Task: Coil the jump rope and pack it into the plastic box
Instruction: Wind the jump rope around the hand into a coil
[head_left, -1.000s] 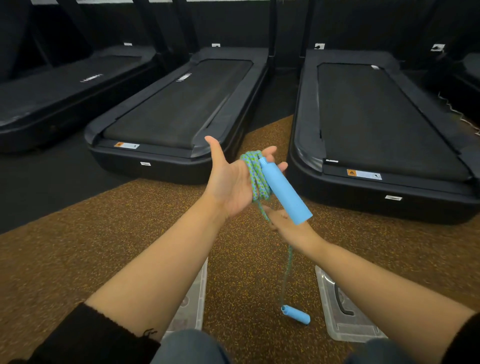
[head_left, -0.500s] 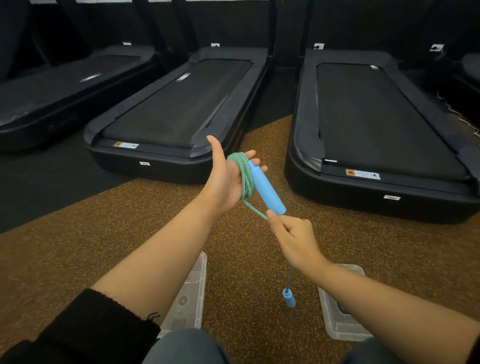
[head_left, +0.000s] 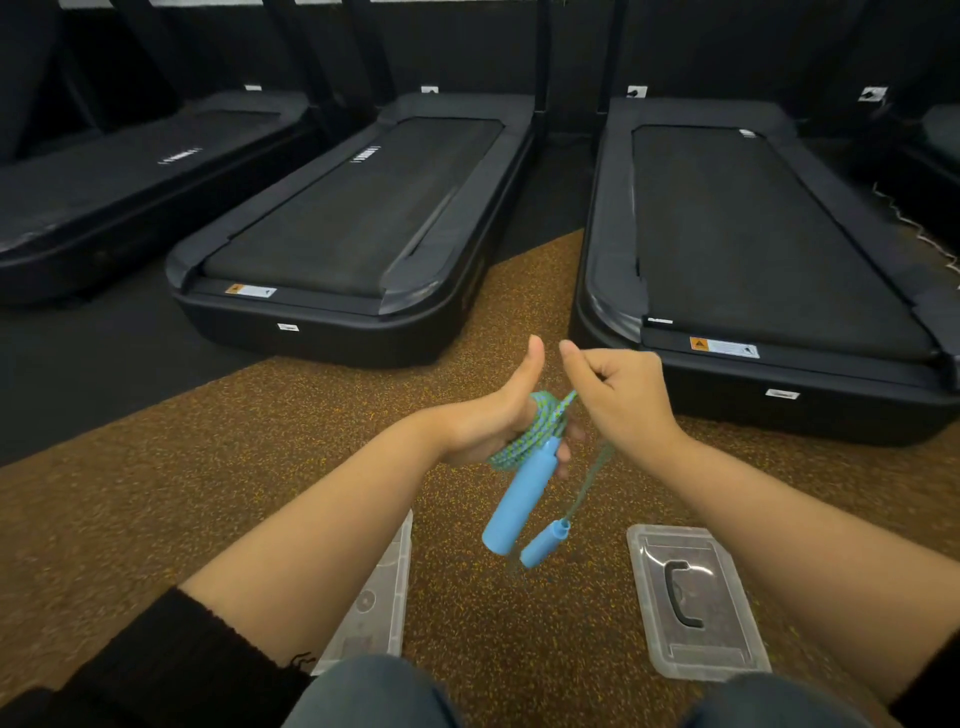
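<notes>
The blue-green braided jump rope (head_left: 543, 428) is wound in several loops around my left hand (head_left: 493, 415), thumb up. One light-blue handle (head_left: 519, 499) hangs down from that hand. My right hand (head_left: 618, 397) pinches the free strand just right of the coil, level with my left thumb. The strand drops from it to the second light-blue handle (head_left: 544, 544), which dangles above the floor. The clear plastic box (head_left: 374, 608) lies on the floor under my left forearm, partly hidden. Its clear lid (head_left: 696, 603) with a black handle lies under my right forearm.
I sit on brown speckled rubber flooring (head_left: 260, 467). Black treadmills stand ahead: one at centre (head_left: 353, 234), one at right (head_left: 753, 249), another at far left. My knees in jeans show at the bottom edge.
My right hand rose from below the coil to beside my left thumb, carrying the strand over. The held handle tipped from pointing right to hanging down. The second handle lifted higher.
</notes>
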